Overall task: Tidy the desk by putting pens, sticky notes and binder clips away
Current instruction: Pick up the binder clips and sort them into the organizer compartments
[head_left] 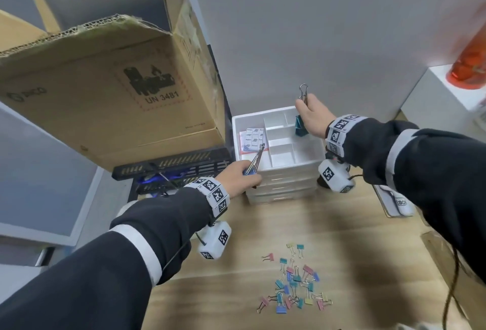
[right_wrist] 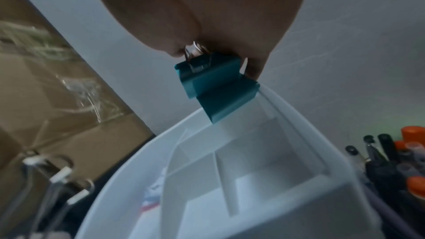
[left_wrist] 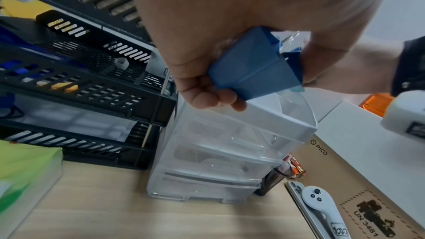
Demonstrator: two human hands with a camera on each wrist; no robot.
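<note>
Binder clips: one teal clip (head_left: pixel 301 126) pinched by right hand (head_left: pixel 313 116) over organizer (head_left: pixel 278 172)'s rear compartment, one blue clip (left_wrist: pixel 255 66) gripped in left hand (head_left: pixel 240 178) at its front edge. Roughly thirty small clips (head_left: pixel 294 282) loose on surface (head_left: pixel 342 237); exact count unclear.

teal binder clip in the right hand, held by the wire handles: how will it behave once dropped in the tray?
The teal binder clip looks rigid: folded body, crisp edges, likely no flex. It hangs from the right hand by hinged wire handles, so it may swing in the grip. Flat faces: probably won't roll in the white tray, though it might bounce or clatter.
</note>
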